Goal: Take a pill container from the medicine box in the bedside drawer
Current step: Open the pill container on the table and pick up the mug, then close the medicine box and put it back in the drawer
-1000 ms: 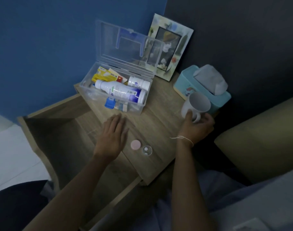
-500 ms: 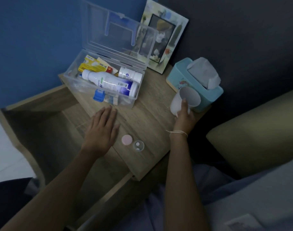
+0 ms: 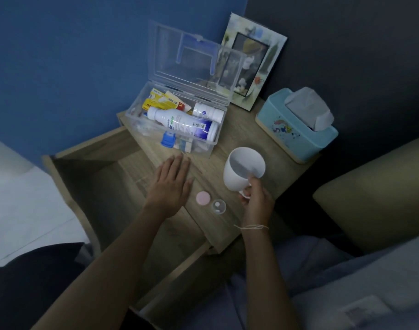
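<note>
Pill container (image 3: 218,206), small, round and clear, stands open near the front edge of the nightstand top (image 3: 229,141), two pale tablets visible inside, its pink cap (image 3: 203,198) lying just beside it on the left. Left hand (image 3: 171,184) rests flat and empty, fingers spread, at the left edge of the top above the open drawer (image 3: 103,186). Right hand (image 3: 257,200) grips the handle of a white mug (image 3: 244,171), which is tilted and raised near the container. At the back left corner sits the clear medicine box (image 3: 177,122), lid up, holding bottles and packets. A photo frame (image 3: 253,60) leans at the back; a blue tissue box (image 3: 296,126) stands at the right edge
</note>
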Demonstrator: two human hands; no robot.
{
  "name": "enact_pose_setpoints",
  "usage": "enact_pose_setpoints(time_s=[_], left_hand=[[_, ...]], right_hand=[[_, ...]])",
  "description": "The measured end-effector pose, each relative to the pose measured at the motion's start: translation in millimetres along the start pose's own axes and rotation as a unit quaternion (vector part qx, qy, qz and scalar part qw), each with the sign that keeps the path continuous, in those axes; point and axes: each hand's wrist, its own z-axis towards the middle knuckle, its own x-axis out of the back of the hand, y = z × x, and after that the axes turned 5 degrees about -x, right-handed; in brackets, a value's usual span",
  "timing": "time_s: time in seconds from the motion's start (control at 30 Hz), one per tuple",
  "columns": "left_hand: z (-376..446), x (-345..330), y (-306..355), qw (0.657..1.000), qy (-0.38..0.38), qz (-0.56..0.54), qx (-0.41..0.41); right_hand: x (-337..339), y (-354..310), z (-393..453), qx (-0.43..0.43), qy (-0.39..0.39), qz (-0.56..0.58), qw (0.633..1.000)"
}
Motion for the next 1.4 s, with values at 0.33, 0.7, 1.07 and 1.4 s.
enact_pose_setpoints(time_s=[0.33,0.7,1.07,1.4], left_hand=[[-7.5,3.6,4.6,1.000,-0.030,0.006,0.000],[-23.2,3.1,7.2,0.994,-0.053,-0.080,0.051],[-7.4,63.8,-8.8,0.979,0.191,-0.065,0.035],[63.9,96.3,-65.1,0.966,0.194,-0.073,0.153]], right_hand=[[7.1,6.3,-18.4,-0.002,-0.035,-0.004,0.999],[13.4,-5.2,-35.2,0.080,-0.008,-0.128,0.988],[-41.0,-65.3,-45.5,0.418,-0.022,-0.267,0.868],[-144.7,-143.9,55.0,0.489,-0.067,-0.399,0.773]])
